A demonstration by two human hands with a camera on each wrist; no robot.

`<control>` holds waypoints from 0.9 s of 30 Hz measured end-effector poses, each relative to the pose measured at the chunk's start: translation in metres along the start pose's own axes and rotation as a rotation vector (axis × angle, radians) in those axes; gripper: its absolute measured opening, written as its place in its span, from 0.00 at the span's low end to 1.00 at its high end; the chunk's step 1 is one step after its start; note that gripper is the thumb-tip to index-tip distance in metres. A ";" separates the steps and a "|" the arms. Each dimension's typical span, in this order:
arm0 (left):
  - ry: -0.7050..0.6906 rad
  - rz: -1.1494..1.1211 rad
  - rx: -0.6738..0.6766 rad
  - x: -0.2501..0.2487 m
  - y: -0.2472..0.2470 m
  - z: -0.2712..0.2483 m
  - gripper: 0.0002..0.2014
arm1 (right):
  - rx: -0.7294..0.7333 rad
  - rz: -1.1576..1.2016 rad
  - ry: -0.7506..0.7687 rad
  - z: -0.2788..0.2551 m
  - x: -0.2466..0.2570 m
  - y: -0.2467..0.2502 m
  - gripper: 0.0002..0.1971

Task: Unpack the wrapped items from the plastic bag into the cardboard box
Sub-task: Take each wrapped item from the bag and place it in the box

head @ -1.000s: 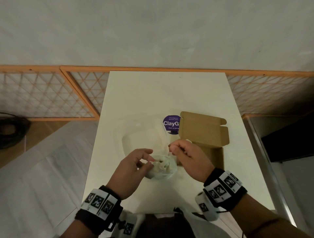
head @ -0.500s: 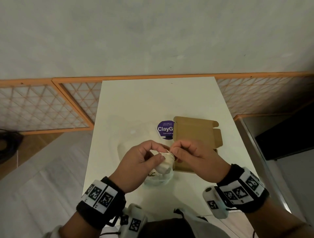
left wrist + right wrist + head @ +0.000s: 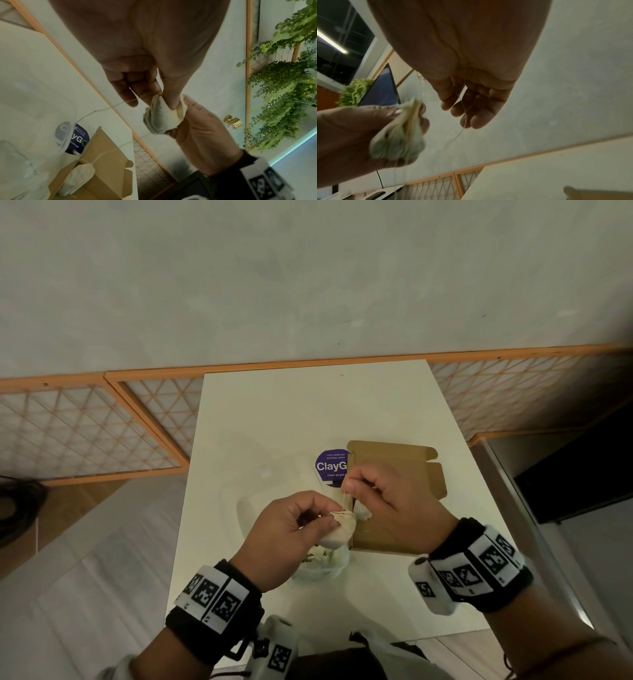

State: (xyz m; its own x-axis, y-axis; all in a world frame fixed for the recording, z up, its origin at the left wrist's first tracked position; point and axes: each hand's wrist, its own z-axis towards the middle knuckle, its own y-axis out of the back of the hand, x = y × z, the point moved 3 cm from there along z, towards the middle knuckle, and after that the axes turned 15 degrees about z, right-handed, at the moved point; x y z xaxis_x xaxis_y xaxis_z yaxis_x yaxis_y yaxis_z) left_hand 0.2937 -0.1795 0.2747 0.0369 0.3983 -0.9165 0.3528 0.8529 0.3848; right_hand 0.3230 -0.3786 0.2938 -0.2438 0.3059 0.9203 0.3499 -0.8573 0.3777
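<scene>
Fingers (image 3: 171,102) of the left hand (image 3: 291,535) pinch a bundle of tea bags (image 3: 161,119) above the cardboard box (image 3: 394,467), right hand (image 3: 387,501) fingers pinching a string (image 3: 102,109); tangled strings risk snagging, dragging boxed bags out.

A pale grey plaster wall (image 3: 308,275) fills the far side, dimly lit. Along its foot runs an orange-framed lattice screen (image 3: 85,426), continuing on the right behind the white bench (image 3: 308,412). To the left lies pale plank flooring (image 3: 85,577) with a dark coil of cable (image 3: 17,508) at its edge. On the right stands a dark cabinet (image 3: 575,474). The left wrist view shows hanging green foliage (image 3: 281,83) and a brass knob (image 3: 233,121); the right wrist view shows a lit ceiling strip light (image 3: 332,42).
</scene>
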 end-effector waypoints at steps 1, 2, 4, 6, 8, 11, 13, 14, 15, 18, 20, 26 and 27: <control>-0.011 0.014 -0.016 -0.001 0.000 0.001 0.07 | -0.005 0.036 -0.017 0.001 -0.005 -0.003 0.11; -0.016 0.022 -0.034 0.000 0.001 0.003 0.08 | -0.007 0.068 -0.035 0.001 -0.009 -0.006 0.11; -0.024 0.029 -0.074 0.001 0.002 0.005 0.10 | 0.005 0.117 -0.062 -0.003 -0.015 -0.012 0.10; -0.055 0.019 -0.099 0.001 0.001 0.007 0.11 | 0.031 0.172 -0.083 -0.008 -0.019 -0.017 0.10; -0.055 -0.044 -0.098 0.001 -0.001 0.010 0.09 | 0.045 0.223 -0.117 -0.011 -0.022 -0.021 0.12; -0.040 -0.139 -0.090 0.001 -0.005 0.014 0.04 | 0.032 0.261 -0.184 -0.016 -0.031 -0.023 0.14; -0.033 -0.179 -0.097 0.000 -0.006 0.018 0.02 | 0.039 0.243 -0.198 -0.020 -0.037 -0.024 0.14; -0.030 -0.192 -0.102 0.000 -0.007 0.020 0.03 | 0.050 0.231 -0.206 -0.022 -0.040 -0.024 0.13; -0.025 -0.198 -0.110 0.001 -0.007 0.022 0.03 | 0.059 0.213 -0.216 -0.024 -0.042 -0.024 0.13; -0.006 -0.216 -0.128 0.002 -0.010 0.026 0.03 | 0.032 0.171 -0.276 -0.030 -0.051 -0.017 0.10; 0.015 -0.213 -0.126 0.005 -0.013 0.028 0.02 | -0.022 0.221 -0.320 -0.032 -0.052 -0.008 0.13; 0.082 -0.255 -0.088 0.012 -0.035 0.041 0.02 | -0.078 0.359 -0.231 -0.030 -0.034 0.008 0.11; 0.106 -0.274 -0.074 0.013 -0.041 0.044 0.03 | -0.081 0.348 -0.223 -0.031 -0.034 0.009 0.08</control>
State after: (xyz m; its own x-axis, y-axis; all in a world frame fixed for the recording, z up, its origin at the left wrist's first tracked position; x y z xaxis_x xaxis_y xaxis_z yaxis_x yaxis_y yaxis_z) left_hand 0.3210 -0.2241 0.2421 -0.1490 0.1798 -0.9724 0.2668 0.9542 0.1355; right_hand 0.3063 -0.4094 0.2629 0.0813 0.0664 0.9945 0.3022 -0.9525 0.0388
